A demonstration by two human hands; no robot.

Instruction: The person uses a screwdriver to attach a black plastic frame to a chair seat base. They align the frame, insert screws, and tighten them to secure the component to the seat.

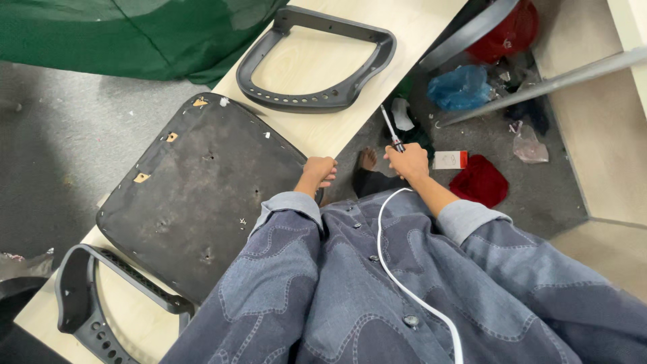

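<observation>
Right hand (407,162), frame centre, is closed in a fist round a screwdriver (391,128) whose shaft points toward the upper centre, off the board's edge. Left hand (319,171) is curled over the rim of the dark seat pan (195,195) at centre left. Advice: keep the pan pressed flat on the wooden board (317,61), seat the tip square before turning

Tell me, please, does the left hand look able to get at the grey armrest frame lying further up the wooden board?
Probably yes. The left hand rests at the edge of the dark seat panel, and the grey armrest frame lies uncovered further up the wooden board, with bare wood between them. It looks like a long stretch.
</observation>
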